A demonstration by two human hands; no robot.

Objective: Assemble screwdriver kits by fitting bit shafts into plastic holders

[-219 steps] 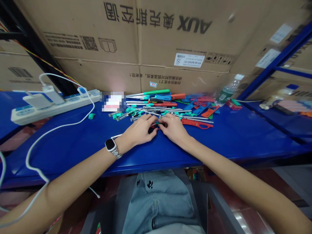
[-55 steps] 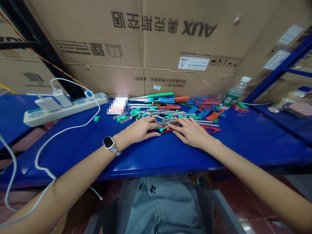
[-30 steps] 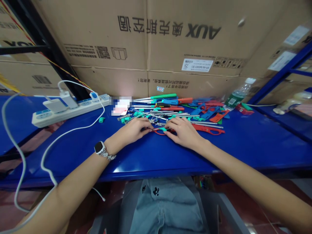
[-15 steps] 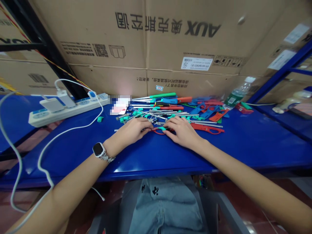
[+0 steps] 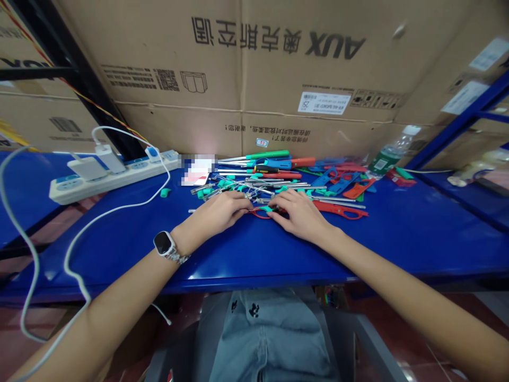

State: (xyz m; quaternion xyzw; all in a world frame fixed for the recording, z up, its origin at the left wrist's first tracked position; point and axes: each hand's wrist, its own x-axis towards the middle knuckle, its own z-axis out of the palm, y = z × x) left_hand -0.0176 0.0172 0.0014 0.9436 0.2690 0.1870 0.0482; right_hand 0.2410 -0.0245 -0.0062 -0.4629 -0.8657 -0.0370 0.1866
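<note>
At the near edge of the pile, my left hand (image 5: 226,212) is closed, its thumb and forefinger pinched at the left end of a red lighter casing (image 5: 259,215). On the other end my right hand (image 5: 297,215) curls its fingers and thumb around the same casing. A small teal trigger piece (image 5: 266,209) shows between the hands, over the casing's loop. My fingers hide most of this casing. Just right of my right hand lies another red lighter casing (image 5: 342,209) with metal tubes behind it. Loose teal pieces (image 5: 226,183) and thin wires are heaped beyond my fingertips.
Long-neck lighters, one with a green handle (image 5: 268,154), lie behind the pile. Blue casings (image 5: 342,183) and a plastic bottle (image 5: 392,154) are to the right. A power strip (image 5: 115,178) with chargers and a white cable stands left. A cardboard box (image 5: 254,69) backs the blue table (image 5: 246,254).
Both hands stay at the red lighter casing with almost the same grip. The whole view has shifted slightly; nothing has visibly been let go or picked up.
</note>
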